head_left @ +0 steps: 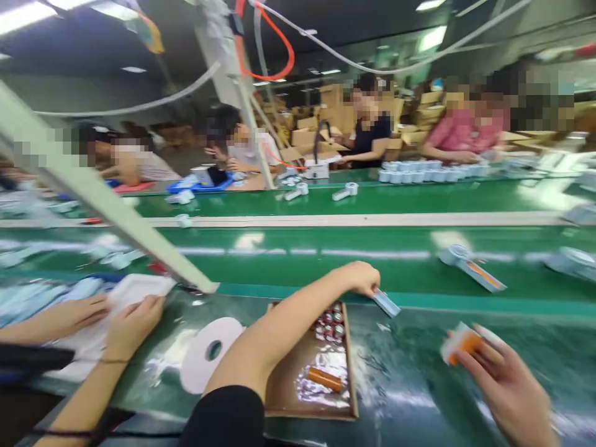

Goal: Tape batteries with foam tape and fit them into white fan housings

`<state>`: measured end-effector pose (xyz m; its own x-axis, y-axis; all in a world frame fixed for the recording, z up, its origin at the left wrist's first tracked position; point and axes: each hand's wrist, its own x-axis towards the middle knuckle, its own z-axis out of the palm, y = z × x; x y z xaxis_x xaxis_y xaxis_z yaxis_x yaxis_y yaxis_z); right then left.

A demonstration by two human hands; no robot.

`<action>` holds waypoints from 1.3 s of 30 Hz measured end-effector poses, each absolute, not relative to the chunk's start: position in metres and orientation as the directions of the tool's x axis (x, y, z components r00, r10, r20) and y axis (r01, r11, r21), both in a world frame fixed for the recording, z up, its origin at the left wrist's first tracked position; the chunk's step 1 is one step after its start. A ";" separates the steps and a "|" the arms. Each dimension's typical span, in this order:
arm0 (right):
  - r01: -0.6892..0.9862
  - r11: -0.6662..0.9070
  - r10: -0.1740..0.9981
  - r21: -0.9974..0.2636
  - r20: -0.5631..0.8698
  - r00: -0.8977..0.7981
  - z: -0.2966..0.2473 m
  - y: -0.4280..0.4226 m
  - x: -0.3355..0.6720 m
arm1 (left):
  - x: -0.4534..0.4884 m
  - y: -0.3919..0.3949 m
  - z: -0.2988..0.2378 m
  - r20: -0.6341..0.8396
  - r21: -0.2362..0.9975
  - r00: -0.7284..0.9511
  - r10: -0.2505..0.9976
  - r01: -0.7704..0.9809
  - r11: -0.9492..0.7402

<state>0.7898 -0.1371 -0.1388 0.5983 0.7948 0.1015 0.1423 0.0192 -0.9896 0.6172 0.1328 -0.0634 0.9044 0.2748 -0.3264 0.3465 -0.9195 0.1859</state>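
My left hand [361,277] reaches across to the near edge of the green belt, its fingers closed on a light-blue device. Only the device's handle [386,303] shows; the rest is hidden by my fingers. At the right, over the dark green worktop, my right hand [510,379] grips a small orange and white piece [463,344], blurred by motion. Below my left forearm lies a shallow cardboard box [352,379]. In it are several red cylinders with shiny ends [331,323], resembling batteries, and an orange cylinder [325,379] on clear plastic.
A white disc-shaped roll [195,363] lies left of my arm. A co-worker's hands [128,329] hold a white tray [139,288]. Round-headed light-blue devices [472,267] lie on the belt [326,254]. A slanted pale post [139,230] crosses the left side. Several people sit opposite.
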 end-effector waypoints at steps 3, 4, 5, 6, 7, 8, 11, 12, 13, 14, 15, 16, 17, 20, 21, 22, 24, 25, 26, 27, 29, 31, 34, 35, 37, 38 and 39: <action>0.203 0.060 0.868 -0.977 0.151 0.473 -0.126 -0.106 0.779 | 0.620 0.145 -0.063 -0.267 0.258 0.911 0.313 0.381 -0.888; 0.294 0.076 0.876 -0.953 0.204 0.436 -0.121 -0.089 0.777 | 0.620 0.144 -0.063 -0.238 0.274 0.909 0.341 0.400 -0.875; 0.410 0.076 0.899 -0.909 0.241 0.367 -0.116 -0.071 0.775 | 0.620 0.141 -0.063 -0.204 0.288 0.905 0.374 0.420 -0.861; 0.545 0.061 0.926 -0.836 0.251 0.282 -0.111 -0.055 0.773 | 0.619 0.137 -0.063 -0.166 0.300 0.898 0.408 0.440 -0.846; 0.674 0.042 0.950 -0.738 0.237 0.201 -0.106 -0.041 0.771 | 0.619 0.131 -0.063 -0.128 0.313 0.888 0.441 0.458 -0.832; 0.771 0.026 0.969 -0.637 0.205 0.137 -0.102 -0.030 0.770 | 0.620 0.125 -0.063 -0.093 0.325 0.878 0.470 0.473 -0.819; 0.905 -0.007 0.991 -0.426 0.119 0.063 -0.094 -0.017 0.764 | 0.628 0.107 -0.063 -0.011 0.363 0.841 0.541 0.507 -0.782; 0.919 -0.014 0.994 -0.394 0.098 0.057 -0.092 -0.016 0.762 | 0.633 0.102 -0.062 0.006 0.376 0.831 0.556 0.514 -0.771; 0.935 -0.025 0.996 -0.353 0.071 0.053 -0.091 -0.016 0.760 | 0.638 0.098 -0.062 0.018 0.389 0.824 0.566 0.516 -0.763; 0.949 -0.036 0.998 -0.313 0.041 0.051 -0.089 -0.016 0.757 | 0.643 0.095 -0.061 0.024 0.403 0.820 0.572 0.516 -0.756; 0.960 -0.048 0.998 -0.275 0.013 0.054 -0.088 -0.015 0.755 | 0.646 0.092 -0.060 0.026 0.417 0.817 0.576 0.514 -0.749; 0.969 -0.060 0.998 -0.240 -0.012 0.059 -0.087 -0.014 0.753 | 0.649 0.090 -0.059 0.026 0.431 0.816 0.578 0.513 -0.743; 0.975 -0.071 0.997 -0.209 -0.034 0.065 -0.086 -0.012 0.751 | 0.649 0.089 -0.057 0.023 0.444 0.812 0.583 0.514 -0.734; 0.988 -0.085 0.994 -0.130 -0.076 0.075 -0.083 -0.002 0.745 | 0.642 0.090 -0.049 0.022 0.482 0.788 0.615 0.530 -0.697; 0.991 -0.083 0.994 -0.107 -0.082 0.074 -0.082 0.001 0.743 | 0.638 0.091 -0.045 0.025 0.496 0.778 0.628 0.536 -0.683; 0.993 -0.078 0.994 -0.086 -0.087 0.070 -0.081 0.004 0.741 | 0.633 0.091 -0.041 0.029 0.509 0.767 0.640 0.540 -0.670; 0.997 -0.059 0.994 -0.051 -0.100 0.053 -0.081 0.008 0.740 | 0.621 0.090 -0.032 0.038 0.538 0.751 0.659 0.540 -0.647; 0.998 -0.045 0.993 -0.037 -0.109 0.041 -0.081 0.009 0.741 | 0.613 0.088 -0.026 0.046 0.554 0.745 0.666 0.536 -0.637; 0.999 -0.031 0.993 -0.025 -0.119 0.028 -0.081 0.009 0.742 | 0.601 0.084 -0.021 0.061 0.570 0.739 0.671 0.526 -0.631; 1.000 -0.018 0.992 -0.017 -0.128 0.016 -0.082 0.008 0.744 | 0.586 0.078 -0.017 0.083 0.586 0.733 0.676 0.512 -0.628; 1.000 -0.001 0.990 -0.003 -0.144 0.000 -0.084 0.006 0.749 | 0.540 0.062 -0.011 0.146 0.618 0.705 0.695 0.484 -0.620; 1.000 0.002 0.988 0.016 -0.157 0.001 -0.087 0.004 0.754 | 0.474 0.041 -0.012 0.220 0.663 0.611 0.761 0.478 -0.576; 0.998 0.006 0.980 0.055 -0.198 0.005 -0.090 0.008 0.762 | 0.354 -0.002 -0.028 0.289 0.765 0.224 0.931 0.530 -0.365; 0.998 0.015 0.976 0.066 -0.220 0.000 -0.089 0.011 0.765 | 0.316 -0.020 -0.037 0.278 0.783 0.060 0.959 0.564 -0.262; 0.996 0.036 0.964 0.079 -0.265 -0.014 -0.086 0.017 0.772 | 0.252 -0.060 -0.060 0.216 0.805 -0.225 0.950 0.592 -0.043; 0.996 0.044 0.958 0.080 -0.287 -0.019 -0.084 0.021 0.775 | 0.229 -0.080 -0.072 0.212 0.818 -0.349 0.913 0.574 0.030; 0.996 0.053 0.950 0.078 -0.310 -0.026 -0.081 0.024 0.779 | 0.212 -0.099 -0.082 0.200 0.829 -0.440 0.875 0.553 0.088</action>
